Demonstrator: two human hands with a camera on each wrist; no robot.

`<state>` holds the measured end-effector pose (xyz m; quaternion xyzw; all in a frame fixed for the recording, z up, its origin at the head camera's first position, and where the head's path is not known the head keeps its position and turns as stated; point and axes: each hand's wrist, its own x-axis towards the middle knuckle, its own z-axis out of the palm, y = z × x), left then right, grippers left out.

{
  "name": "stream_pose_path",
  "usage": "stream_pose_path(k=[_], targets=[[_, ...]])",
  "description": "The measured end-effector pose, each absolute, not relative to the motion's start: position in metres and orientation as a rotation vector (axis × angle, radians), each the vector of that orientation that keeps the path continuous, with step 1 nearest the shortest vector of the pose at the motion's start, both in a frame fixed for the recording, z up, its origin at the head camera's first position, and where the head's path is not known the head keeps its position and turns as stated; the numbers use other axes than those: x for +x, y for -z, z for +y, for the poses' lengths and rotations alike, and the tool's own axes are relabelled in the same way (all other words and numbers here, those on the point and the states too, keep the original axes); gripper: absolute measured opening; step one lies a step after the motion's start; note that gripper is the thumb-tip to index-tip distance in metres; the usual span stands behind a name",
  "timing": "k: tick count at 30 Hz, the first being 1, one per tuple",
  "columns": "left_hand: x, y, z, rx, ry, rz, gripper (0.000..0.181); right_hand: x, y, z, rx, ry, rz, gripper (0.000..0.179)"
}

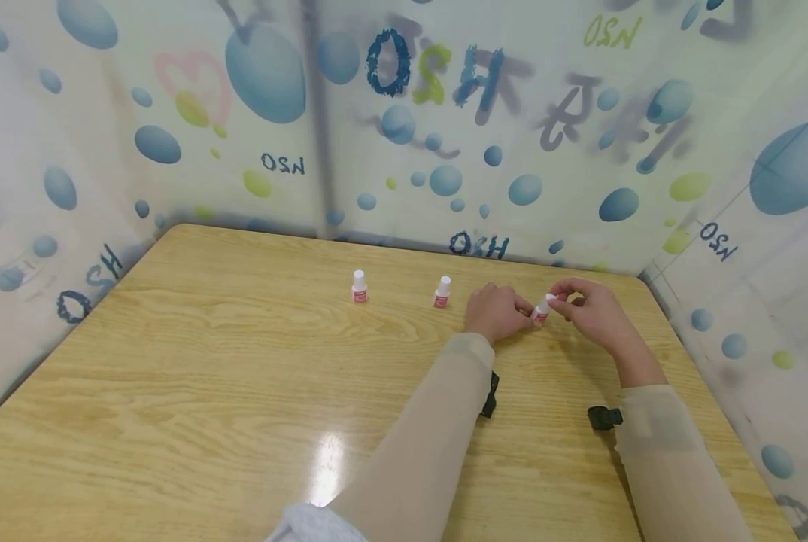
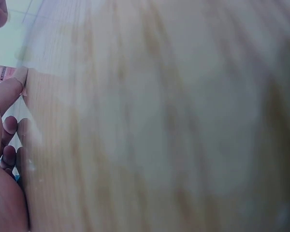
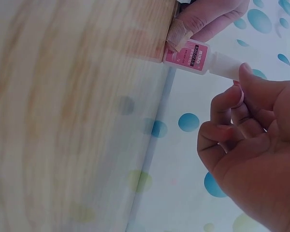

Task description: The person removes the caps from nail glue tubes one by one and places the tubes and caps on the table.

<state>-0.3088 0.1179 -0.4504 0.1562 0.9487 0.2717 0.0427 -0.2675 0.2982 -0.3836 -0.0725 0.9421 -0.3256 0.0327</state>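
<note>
A small nail glue bottle [image 3: 193,56] with a pink-and-white label and a white cap [image 3: 225,65] leans to the right in the head view. My left hand [image 1: 497,312] holds it low down by the base, thumb [image 3: 179,36] over the label's lower end. From the other side my right hand [image 1: 592,312] pinches the cap between thumb and index finger, its other fingers curled in. In the left wrist view only a bit of the bottle [image 2: 3,73] shows at the left edge, partly covered by a finger.
Two similar bottles stand upright on the wooden table [image 1: 241,376], one [image 1: 442,293] just left of my left hand, another [image 1: 359,287] farther left. A curtain [image 1: 404,135] with blue dots hangs behind the table. Black wrist cameras [image 1: 604,418] sit beside my sleeves.
</note>
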Motion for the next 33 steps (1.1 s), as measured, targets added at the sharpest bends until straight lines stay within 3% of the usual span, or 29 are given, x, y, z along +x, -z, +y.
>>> stream_pose_path(k=[18,33], targets=[[-0.3080,0.4515,0.1173,0.483,-0.870,2.886,0.023,-0.2668,0.3810,0.2968,-0.142,0.915,2.944,0.046],[-0.3068,0.4486,0.1169,0.485,-0.854,2.916,0.022,-0.2666,0.3820,0.2950,-0.186,0.901,2.989,0.031]])
